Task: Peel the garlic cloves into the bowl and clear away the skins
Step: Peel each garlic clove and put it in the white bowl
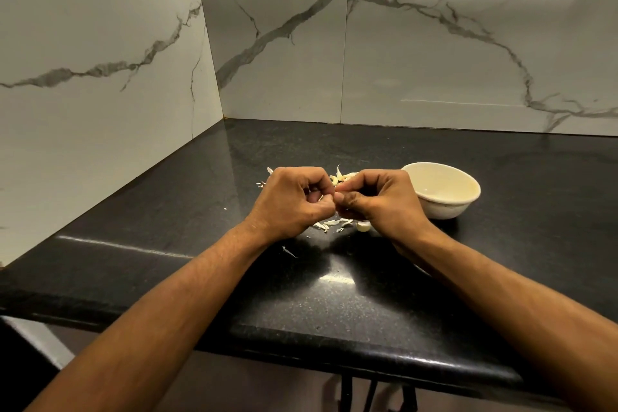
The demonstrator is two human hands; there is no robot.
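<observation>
1. Garlic clove: it is judged to sit pinched between the two hands above the counter (167, 211), but the fingers hide it, so the clove itself cannot be made out.
2. The left hand (294, 199) has its fingers curled in tight, thumb meeting the right hand's fingertips.
3. The right hand (378, 199) is curled the same way, pinching at the meeting point.
4. Loose skins (329, 224) lie scattered beneath and behind the hands; one pale clove (364, 226) rests on the counter just under the right hand.
5. The bowl (441, 191) stands just right of the right hand and looks empty.
6. Step in hand, as a judgement: peeling. The next move calls for stripping the skin free, then dropping the bare clove into the bowl.
</observation>
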